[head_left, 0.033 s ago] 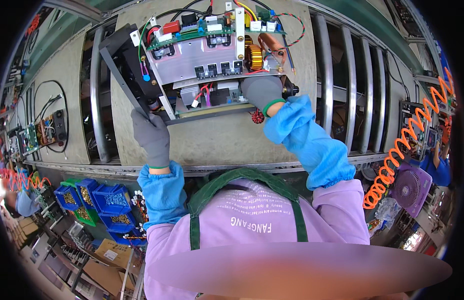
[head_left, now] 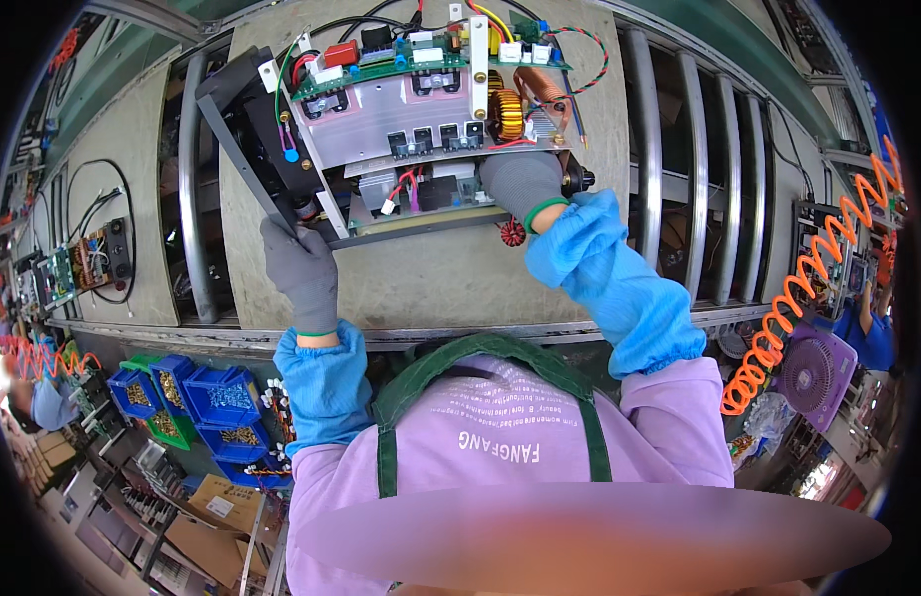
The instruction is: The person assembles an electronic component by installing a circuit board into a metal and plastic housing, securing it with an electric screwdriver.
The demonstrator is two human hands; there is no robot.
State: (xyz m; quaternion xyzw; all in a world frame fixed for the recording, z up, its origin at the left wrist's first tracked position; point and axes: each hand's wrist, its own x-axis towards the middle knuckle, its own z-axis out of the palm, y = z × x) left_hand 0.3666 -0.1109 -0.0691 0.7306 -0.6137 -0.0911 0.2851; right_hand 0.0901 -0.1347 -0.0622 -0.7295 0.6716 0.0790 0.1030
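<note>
An open metal chassis with a dark frame lies slightly tilted before me, packed with electronics. My left hand, in a grey glove, grips the near left corner of its frame with the thumb on top. Above the near edge, my gloved right hand reaches into the chassis at the right, beside a black knob-like part. Its fingers are hidden under the silver heatsink plate. A copper-wound toroid coil and a green circuit board sit above that plate. Below the hand hangs a small red-wound ring coil.
The chassis rests on a board over a conveyor with metal rollers. Blue bins of small hardware stand lower left. At right are a coiled orange air hose and a purple fan. Another unit lies far left.
</note>
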